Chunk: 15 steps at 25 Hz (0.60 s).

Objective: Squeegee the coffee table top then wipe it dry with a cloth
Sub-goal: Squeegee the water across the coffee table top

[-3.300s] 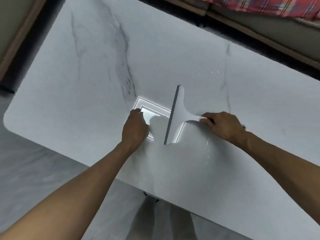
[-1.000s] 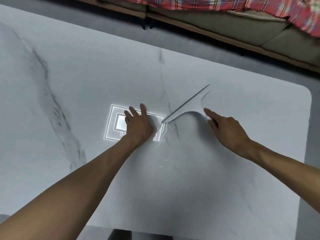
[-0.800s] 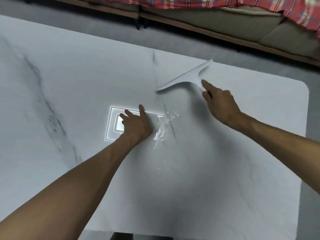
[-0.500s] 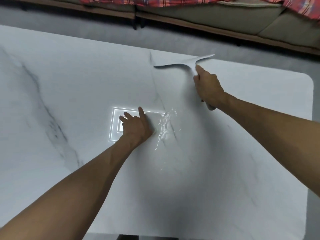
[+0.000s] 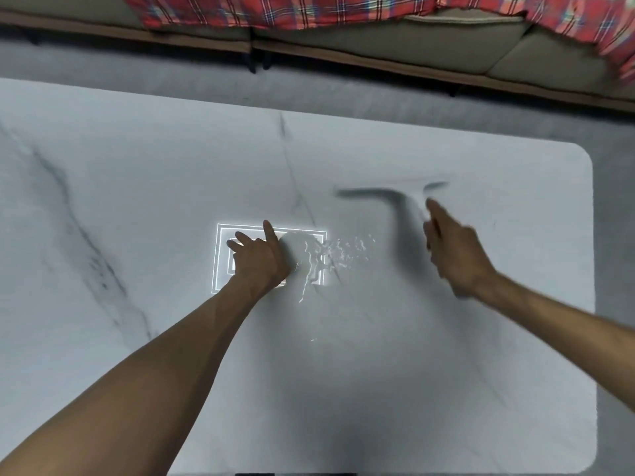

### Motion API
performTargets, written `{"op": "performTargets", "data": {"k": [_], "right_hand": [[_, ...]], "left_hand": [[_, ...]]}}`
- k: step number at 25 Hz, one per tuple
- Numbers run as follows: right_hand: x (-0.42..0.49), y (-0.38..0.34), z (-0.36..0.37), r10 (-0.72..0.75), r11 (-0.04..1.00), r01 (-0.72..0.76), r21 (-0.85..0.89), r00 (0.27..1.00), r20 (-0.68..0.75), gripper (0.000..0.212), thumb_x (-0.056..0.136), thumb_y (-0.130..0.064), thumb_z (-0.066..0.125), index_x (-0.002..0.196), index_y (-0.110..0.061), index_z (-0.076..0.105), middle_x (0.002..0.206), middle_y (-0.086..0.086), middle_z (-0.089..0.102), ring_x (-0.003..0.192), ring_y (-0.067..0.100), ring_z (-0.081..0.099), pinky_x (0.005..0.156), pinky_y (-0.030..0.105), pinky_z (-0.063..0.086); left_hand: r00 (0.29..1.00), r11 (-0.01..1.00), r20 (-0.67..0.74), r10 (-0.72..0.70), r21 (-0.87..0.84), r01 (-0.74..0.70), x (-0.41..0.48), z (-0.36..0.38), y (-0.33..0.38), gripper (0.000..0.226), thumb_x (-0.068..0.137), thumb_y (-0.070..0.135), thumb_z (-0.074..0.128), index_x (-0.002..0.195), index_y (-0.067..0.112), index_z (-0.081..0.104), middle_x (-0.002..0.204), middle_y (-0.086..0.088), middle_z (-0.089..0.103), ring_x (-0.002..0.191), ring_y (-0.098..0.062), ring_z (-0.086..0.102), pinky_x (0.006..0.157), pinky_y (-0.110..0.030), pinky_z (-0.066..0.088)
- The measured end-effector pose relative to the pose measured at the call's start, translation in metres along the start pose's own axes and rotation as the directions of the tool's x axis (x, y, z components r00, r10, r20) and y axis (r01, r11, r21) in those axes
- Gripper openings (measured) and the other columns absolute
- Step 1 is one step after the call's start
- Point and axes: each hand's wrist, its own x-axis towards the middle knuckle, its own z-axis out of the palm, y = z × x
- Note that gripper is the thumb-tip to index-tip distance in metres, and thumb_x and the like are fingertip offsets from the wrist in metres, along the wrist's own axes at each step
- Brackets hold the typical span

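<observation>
Plainly the squeegee pass is the step in hand, and it is not finished. The left hand (image 5: 257, 261) lies flat on the tabletop (image 5: 137, 187) near its middle, its fingers (image 5: 269, 231) straight and spread, grasping nothing, only pressing down as a brace over a bright square reflection (image 5: 220, 255).

The right hand (image 5: 457, 255) is out toward the right edge, smeared by its own motion. It seems wrapped round the handle of the squeegee (image 5: 371, 193) with 1 finger laid along it, though the blur hides the finer detail. The blade reads as a dark streak lying roughly along the far edge's line, between the middle and the far right corner. I cannot tell whether the blade touches the surface.

A patch of water (image 5: 340, 252) glints in thin streaks just right of the left hand, apart from the blade. To my eye the next move calls for setting the blade down beyond that water and drawing it firmly across, toward an edge. No cloth is in sight, so drying has yet to come. A sofa (image 5: 429, 46) under a plaid blanket (image 5: 275, 12) stands past the far edge.
</observation>
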Motion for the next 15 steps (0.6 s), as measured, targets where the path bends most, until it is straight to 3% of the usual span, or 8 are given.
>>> {"op": "performTargets", "data": {"k": [3, 6, 10, 12, 15], "right_hand": [[0.077, -0.030, -0.013, 0.118, 0.982, -0.101, 0.161, 0.988, -0.101, 0.037, 0.101, -0.021, 0.031, 0.136, -0.020, 0.041, 0.100, 0.023, 0.062, 0.069, 0.028, 0.056, 0.062, 0.041, 0.050], [0.106, -0.034, -0.010, 0.159, 0.986, -0.151, 0.069, 0.979, -0.128, 0.025, 0.098, -0.014, 0.028, 0.117, -0.013, 0.043, 0.107, 0.029, 0.063, 0.073, 0.032, 0.058, 0.057, 0.032, 0.042], [0.052, 0.005, 0.022, 0.082, 0.994, -0.088, -0.063, 0.993, -0.090, 0.045, 0.101, -0.020, 0.031, 0.146, -0.023, 0.032, 0.115, 0.025, 0.062, 0.093, 0.042, 0.061, 0.081, 0.041, 0.050], [0.006, 0.030, 0.037, 0.057, 0.995, -0.064, -0.077, 0.994, -0.093, 0.050, 0.102, -0.022, 0.036, 0.151, -0.025, 0.029, 0.113, 0.026, 0.065, 0.099, 0.043, 0.062, 0.089, 0.040, 0.047], [-0.058, 0.048, 0.044, 0.021, 0.992, -0.019, -0.126, 1.000, 0.022, 0.053, 0.101, -0.022, 0.040, 0.152, -0.027, 0.026, 0.083, 0.014, 0.069, 0.077, 0.033, 0.066, 0.078, 0.034, 0.049]], "left_hand": [[1.000, 1.000, -0.019, -0.012, 0.022, 0.012, -0.001, 0.002, 0.001, 0.086, 0.091, 0.047, 0.042, 0.152, 0.007, -0.004, 0.136, -0.036, 0.043, 0.138, -0.059, 0.010, 0.111, -0.062, 0.020], [0.998, 1.000, -0.064, -0.012, 0.024, 0.013, 0.000, 0.006, 0.001, 0.085, 0.090, 0.052, 0.040, 0.152, 0.009, 0.000, 0.137, -0.041, 0.037, 0.137, -0.060, 0.013, 0.111, -0.063, 0.021], [0.992, 0.993, -0.103, -0.079, -0.092, 0.070, 0.001, 0.004, 0.002, 0.091, 0.073, 0.053, 0.049, 0.150, 0.018, 0.017, 0.140, -0.032, 0.037, 0.129, -0.057, 0.032, 0.102, -0.064, 0.033], [0.991, 0.999, -0.131, -0.040, 0.015, 0.042, 0.003, 0.009, 0.002, 0.094, 0.077, 0.056, 0.053, 0.151, 0.012, 0.015, 0.130, -0.039, 0.044, 0.129, -0.058, 0.031, 0.103, -0.064, 0.031], [0.989, 0.995, -0.148, -0.013, 0.098, 0.028, 0.008, 0.016, 0.000, 0.100, 0.080, 0.064, 0.051, 0.150, 0.004, 0.014, 0.115, -0.043, 0.051, 0.127, -0.060, 0.030, 0.104, -0.064, 0.030]]}}
